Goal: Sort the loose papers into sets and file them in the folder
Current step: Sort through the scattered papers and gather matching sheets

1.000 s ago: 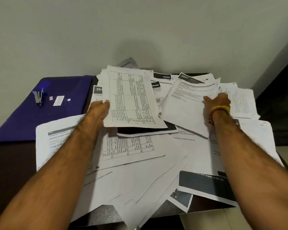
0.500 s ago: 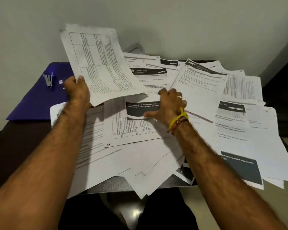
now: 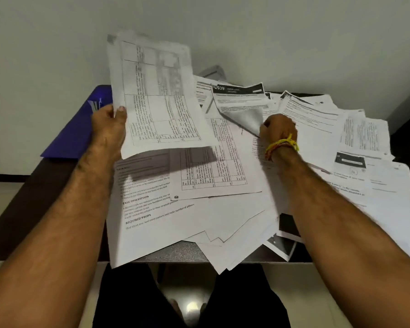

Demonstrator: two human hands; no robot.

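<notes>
Keep the left hand (image 3: 109,124) pinching the lifted table-printed sheets (image 3: 156,95) by their left edge, thumb on top, clear of the pile of loose papers (image 3: 222,209) on the tabletop (image 3: 24,209). Peel the black-headed sheet (image 3: 241,102), gripped at its curled corner by the right hand (image 3: 278,129), slowly, lest neighbours slide off the front edge. Blue folder (image 3: 73,136) waiting far left, behind that raised set.

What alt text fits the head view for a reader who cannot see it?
The left hand holds up a printed table sheet while the right hand grips a corner of a dark-headed page on a desk heaped with loose papers; a blue folder lies left.
</notes>
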